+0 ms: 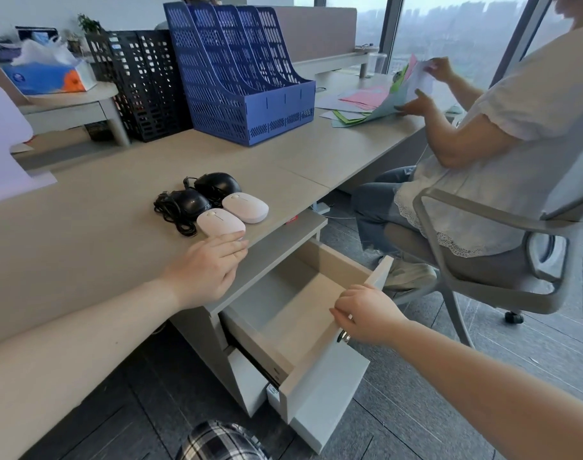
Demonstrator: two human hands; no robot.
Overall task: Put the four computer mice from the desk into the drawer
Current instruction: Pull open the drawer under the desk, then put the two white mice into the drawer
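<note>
The left hand (205, 268) lies flat, fingers together, tips touching the nearest white mouse (221, 226); the right hand (366, 312) pinches the open, empty drawer (320, 257) front. All four mice sit clustered near the desk (84, 227) edge, and the black pair's tangled cords (170, 210) could snag and drag a neighbour off

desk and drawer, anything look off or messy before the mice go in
Nothing looks damaged or spilled. The four mice sit in a tidy cluster near the desk edge; only the black cables are loosely tangled. The drawer is open and looks empty.
</note>
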